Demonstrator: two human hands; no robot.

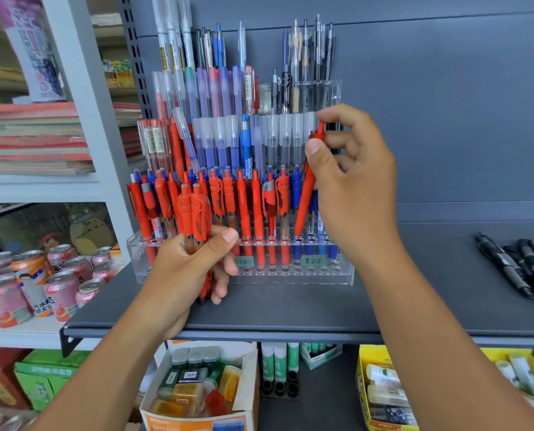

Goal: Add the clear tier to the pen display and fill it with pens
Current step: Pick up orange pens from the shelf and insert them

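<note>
A stepped clear acrylic pen display point(290, 276) stands on the dark shelf, its back rows full of capped and clicker pens. The clear front tier point(346, 272) holds several red pens on the left and blue pens on the right; its frontmost holes are bare. My left hand point(184, 275) grips a small bunch of red pens point(194, 213) upright in front of the tier's left part. My right hand point(349, 181) pinches a single red pen point(309, 191) near its top, tilted, with its tip down at a hole in the tier among the blue pens.
Several black pens point(520, 269) lie loose on the dark shelf point(414, 306) at the right. Drink cans point(60, 287) stand on the white shelf to the left. Below are an orange box of small items point(197, 390), glue sticks point(279, 362) and a yellow box point(383, 396).
</note>
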